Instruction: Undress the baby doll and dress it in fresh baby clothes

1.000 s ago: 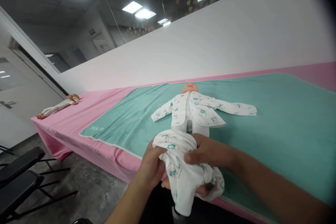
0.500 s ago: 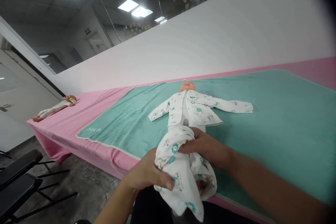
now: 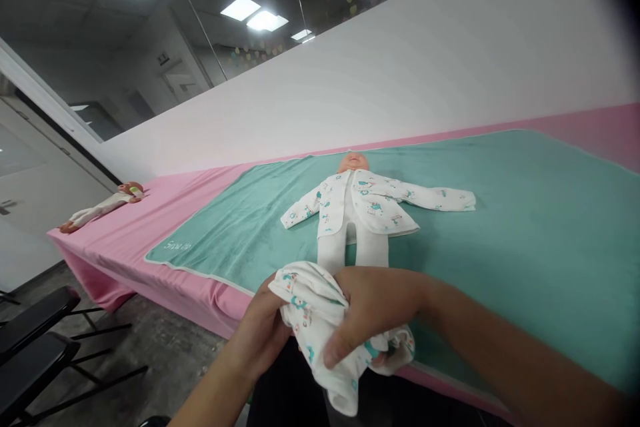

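A baby doll (image 3: 354, 207) lies on its back on a teal blanket (image 3: 500, 227), wearing an open white printed jacket with its white legs bare. Just in front of its feet I hold a bunched white printed garment (image 3: 313, 320) at the near edge of the table. My left hand (image 3: 260, 337) grips the garment from the left and underneath. My right hand (image 3: 373, 310) is wrapped over its top, fingers pressed into the cloth.
A pink sheet (image 3: 165, 213) covers the long table under the blanket. A second doll (image 3: 100, 207) lies at the far left end. Black folding chairs (image 3: 35, 340) stand on the floor at the left. A white wall runs behind the table.
The garment has been gathered up tighter and pulled back from the doll's legs, which now show fully. My right hand has slid over the top of the bundle.
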Demonstrator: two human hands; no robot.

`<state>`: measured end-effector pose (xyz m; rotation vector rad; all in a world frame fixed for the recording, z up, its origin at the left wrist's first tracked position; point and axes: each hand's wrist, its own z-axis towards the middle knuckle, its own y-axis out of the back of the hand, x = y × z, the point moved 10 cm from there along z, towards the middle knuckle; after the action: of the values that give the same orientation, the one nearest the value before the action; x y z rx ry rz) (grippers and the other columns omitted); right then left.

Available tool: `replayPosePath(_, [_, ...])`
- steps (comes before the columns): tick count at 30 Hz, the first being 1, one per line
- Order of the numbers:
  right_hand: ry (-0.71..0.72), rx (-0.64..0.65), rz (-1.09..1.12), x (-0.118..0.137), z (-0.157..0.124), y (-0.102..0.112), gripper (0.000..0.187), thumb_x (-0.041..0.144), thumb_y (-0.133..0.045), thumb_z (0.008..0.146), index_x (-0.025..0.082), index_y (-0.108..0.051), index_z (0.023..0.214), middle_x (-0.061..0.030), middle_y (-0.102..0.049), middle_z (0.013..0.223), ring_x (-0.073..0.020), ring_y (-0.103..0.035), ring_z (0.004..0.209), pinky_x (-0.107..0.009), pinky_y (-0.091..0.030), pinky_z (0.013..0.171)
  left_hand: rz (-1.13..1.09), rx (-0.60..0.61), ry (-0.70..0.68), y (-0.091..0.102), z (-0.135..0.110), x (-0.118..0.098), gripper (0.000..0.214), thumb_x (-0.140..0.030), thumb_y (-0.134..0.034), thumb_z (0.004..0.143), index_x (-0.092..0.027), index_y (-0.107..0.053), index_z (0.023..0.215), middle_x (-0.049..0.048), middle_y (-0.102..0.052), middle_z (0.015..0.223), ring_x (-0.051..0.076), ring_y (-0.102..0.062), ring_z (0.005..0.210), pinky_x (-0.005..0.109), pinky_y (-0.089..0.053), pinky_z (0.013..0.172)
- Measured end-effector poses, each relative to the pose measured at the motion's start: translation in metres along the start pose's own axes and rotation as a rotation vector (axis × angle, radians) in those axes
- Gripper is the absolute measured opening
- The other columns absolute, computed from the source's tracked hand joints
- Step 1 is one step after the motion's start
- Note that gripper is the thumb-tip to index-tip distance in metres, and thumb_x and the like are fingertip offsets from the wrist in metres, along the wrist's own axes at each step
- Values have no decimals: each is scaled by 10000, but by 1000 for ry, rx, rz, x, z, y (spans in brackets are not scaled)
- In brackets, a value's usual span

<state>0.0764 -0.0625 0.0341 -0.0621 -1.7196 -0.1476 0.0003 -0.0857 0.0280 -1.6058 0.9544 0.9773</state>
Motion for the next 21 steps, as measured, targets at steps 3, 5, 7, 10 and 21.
replayPosePath(3, [3,-18,8,1,-1,3,367,438,-748,616,120,-658,775,1,-594,629,-99,-529,541,-212,-426,511,99,42,14,2,-2,4,332,-190,-678,684,-110,-666,1006,73,-678,754,165,-604,621,234,-445,591])
replayPosePath(5, [81,-71,85,8,-3,10,345,435,-718,664,118,-653,785,-9,-603,680,-110,-547,622,-225,-439,589,213,72,33,6,-4,7,343,-225,-688,705,-114,-661,1028,78,-682,776,170,-605,647,245,-456,620])
replayPosePath(7, [113,-93,136,8,-4,15,327,413,-712,679,115,-655,801,-17,-611,718,-121,-552,676,-234,-433,630,349,150,40,2,-7,9,358,-259,-701,701,-106,-663,1022,81,-681,793,183,-602,688,261,-465,649])
replayPosePath(10, [129,-78,153,6,-2,15,300,367,-727,669,111,-662,812,-22,-615,744,-124,-548,695,-235,-423,644,542,237,20,-8,-15,8,388,-191,-759,600,-117,-678,972,61,-681,814,202,-594,747,256,-464,666])
replayPosePath(21, [42,-11,-2,7,-2,-1,355,408,-742,628,147,-650,851,2,-611,724,-111,-542,630,-223,-418,577,441,-372,-36,29,-28,4,273,-87,-723,535,-134,-718,803,34,-701,704,228,-627,708,262,-486,600])
